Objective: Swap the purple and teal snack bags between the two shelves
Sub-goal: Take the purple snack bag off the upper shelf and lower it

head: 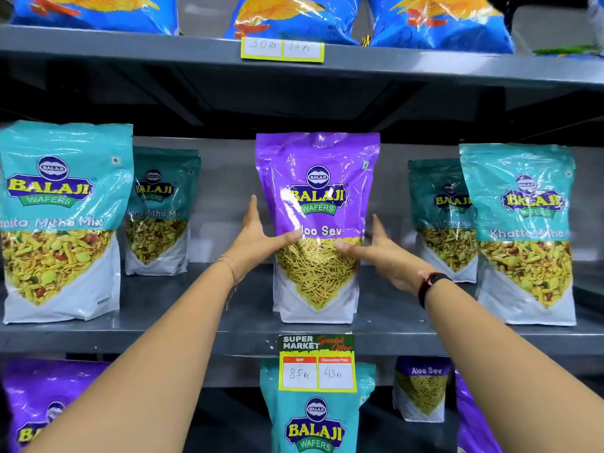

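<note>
A purple Aloo Sev bag (317,191) stands upright in the middle of the middle shelf (196,335). My left hand (258,237) presses its left side and my right hand (382,253) its right side, both thumbs across the front. Teal Khatta Mitha bags flank it: one at the far left (62,220), one behind that (160,210), two at the right (441,217) (523,233). On the lower shelf a teal bag (313,420) stands in the centre, with purple bags at the left (42,400) and right (421,387).
Blue chip bags (294,18) fill the top shelf above a yellow price label (282,49). A supermarket price tag (317,362) hangs from the middle shelf's front edge, covering the top of the lower teal bag. Gaps lie on either side of the purple bag.
</note>
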